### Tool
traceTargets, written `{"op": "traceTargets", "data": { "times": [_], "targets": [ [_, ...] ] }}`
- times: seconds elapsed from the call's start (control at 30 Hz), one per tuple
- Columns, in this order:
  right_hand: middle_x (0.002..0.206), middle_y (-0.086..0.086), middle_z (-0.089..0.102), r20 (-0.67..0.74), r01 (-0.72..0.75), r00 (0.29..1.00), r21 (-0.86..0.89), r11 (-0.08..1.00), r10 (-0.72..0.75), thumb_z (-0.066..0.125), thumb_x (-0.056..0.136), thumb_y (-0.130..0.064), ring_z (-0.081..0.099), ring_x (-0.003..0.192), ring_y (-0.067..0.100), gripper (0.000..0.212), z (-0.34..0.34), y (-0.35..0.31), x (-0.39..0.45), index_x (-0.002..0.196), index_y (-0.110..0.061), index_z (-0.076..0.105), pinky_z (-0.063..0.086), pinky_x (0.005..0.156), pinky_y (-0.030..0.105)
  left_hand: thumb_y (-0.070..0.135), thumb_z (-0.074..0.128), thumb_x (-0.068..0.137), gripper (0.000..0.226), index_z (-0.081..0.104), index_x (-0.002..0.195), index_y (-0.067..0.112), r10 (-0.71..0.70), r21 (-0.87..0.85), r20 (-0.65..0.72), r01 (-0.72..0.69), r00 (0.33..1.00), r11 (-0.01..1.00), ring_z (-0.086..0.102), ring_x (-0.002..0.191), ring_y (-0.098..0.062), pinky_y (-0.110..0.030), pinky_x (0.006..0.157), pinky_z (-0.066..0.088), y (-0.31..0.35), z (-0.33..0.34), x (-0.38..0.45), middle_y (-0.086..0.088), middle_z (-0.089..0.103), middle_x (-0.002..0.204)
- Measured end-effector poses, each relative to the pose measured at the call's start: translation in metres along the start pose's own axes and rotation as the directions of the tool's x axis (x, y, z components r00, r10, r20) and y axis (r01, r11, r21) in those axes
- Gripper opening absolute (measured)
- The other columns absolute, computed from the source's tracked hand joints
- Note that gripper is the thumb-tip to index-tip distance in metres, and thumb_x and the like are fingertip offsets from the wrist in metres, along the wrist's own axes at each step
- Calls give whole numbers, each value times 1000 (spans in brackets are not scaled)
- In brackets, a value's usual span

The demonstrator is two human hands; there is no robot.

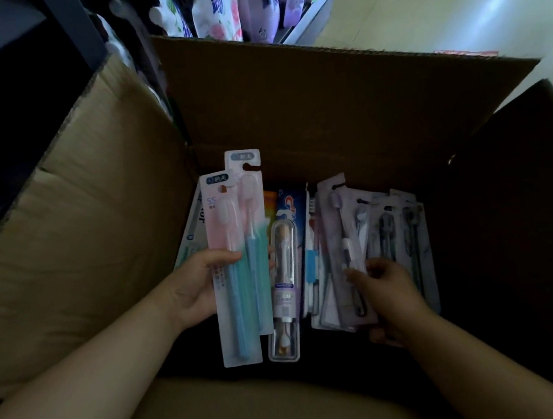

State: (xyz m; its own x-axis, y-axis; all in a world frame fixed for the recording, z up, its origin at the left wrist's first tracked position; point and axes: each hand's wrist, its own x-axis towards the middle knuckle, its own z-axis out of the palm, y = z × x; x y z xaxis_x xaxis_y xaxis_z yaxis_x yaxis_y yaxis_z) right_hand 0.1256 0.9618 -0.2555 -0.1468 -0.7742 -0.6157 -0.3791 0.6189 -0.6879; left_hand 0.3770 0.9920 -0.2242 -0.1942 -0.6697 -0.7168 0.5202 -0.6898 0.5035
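Toothbrush packs (pixel 235 300), two pink-and-teal cards overlapped, are held by the left grip (pixel 194 287). It is clamped on them near mid-length, thumb across the front card and fingers behind. We see them raised over the left part of the open box (pixel 324 100), long axis running away from the person, brush heads at the far end. To their right in the box lie a clear case (pixel 283 277) with a brush inside, a toothpaste carton (pixel 294 207) beneath it, and a fanned stack of further packs. The lilac pack (pixel 338 223) is uppermost in that stack and the dark-brush packs (pixel 391 227) lie beyond it. The right grip (pixel 391 292) rests at the near end of the stack, with its thumb on the lower part of the lilac pack and its fingers curled. We cannot tell whether they have closed under the card. We judge that the next pick turns on this relation. The lilac pack lies directly ahead of the right grip and lengthwise in line with that forearm, while the left grip is full and farther off. A lift from the near end would therefore fall to the right.
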Motion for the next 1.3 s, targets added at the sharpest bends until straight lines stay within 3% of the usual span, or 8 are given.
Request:
{"op": "traceTargets", "data": {
  "times": [0.13,0.27,0.4,0.6,0.77,0.93,1.1,1.3],
  "targets": [
    [97,17,68,155,-146,982,286,947,104,64,91,-17,65,79,31,18,-7,-6,-9,106,-8,60,49,41,24,8,57,73,37,63,109,5,27,-6,-86,-28,996,1000,63,94,-33,-50,92,46,0,0,-3,-18,70,91],
    [91,17,69,246,-160,966,347,924,75,64,91,-14,69,65,26,20,-2,-7,-11,108,-3,61,52,45,29,9,56,73,37,62,109,8,45,6,-107,-44,993,999,64,91,-32,-48,88,48,1,0,-6,-17,72,86],
    [99,19,72,230,-147,971,335,931,71,67,88,-13,69,91,37,12,3,-4,-9,99,-7,64,56,82,54,6,55,70,28,64,95,13,96,-1,-118,-97,988,995,62,89,-32,-50,91,46,4,3,-6,-14,72,76],
    [113,10,69,266,-145,963,385,911,41,66,88,-10,64,107,30,23,4,1,-10,109,-15,60,49,96,52,5,56,70,30,64,97,17,106,30,-141,-102,984,994,61,94,-33,-53,94,44,4,3,-7,-15,70,87],
    [105,9,71,316,-128,949,398,908,-5,59,91,-5,68,92,27,17,7,-3,-15,107,-12,57,57,58,32,6,55,75,31,63,104,13,89,51,-145,-83,985,995,60,96,-33,-53,98,42,5,5,-8,-17,67,94],
    [96,9,72,316,-128,949,383,915,1,59,91,-5,68,83,25,10,10,-6,-17,100,-9,60,57,63,36,2,47,89,23,63,99,15,92,57,-177,-83,980,995,57,99,-35,-55,102,39,5,4,-9,-17,64,96],
    [91,4,70,93,-52,995,242,969,31,68,88,-20,66,88,26,17,12,1,-10,101,-17,58,55,82,53,3,47,91,21,62,102,11,93,82,-225,-76,970,994,61,92,-33,-51,97,44,6,4,-5,-17,66,94],
    [109,-3,51,-138,202,957,-324,924,-257,67,87,-24,54,102,20,44,2,0,-11,125,-17,45,52,87,39,4,53,91,28,59,118,8,149,232,-417,-53,897,971,63,92,-35,-47,91,50,4,-10,5,-20,66,102]
  ]
}}
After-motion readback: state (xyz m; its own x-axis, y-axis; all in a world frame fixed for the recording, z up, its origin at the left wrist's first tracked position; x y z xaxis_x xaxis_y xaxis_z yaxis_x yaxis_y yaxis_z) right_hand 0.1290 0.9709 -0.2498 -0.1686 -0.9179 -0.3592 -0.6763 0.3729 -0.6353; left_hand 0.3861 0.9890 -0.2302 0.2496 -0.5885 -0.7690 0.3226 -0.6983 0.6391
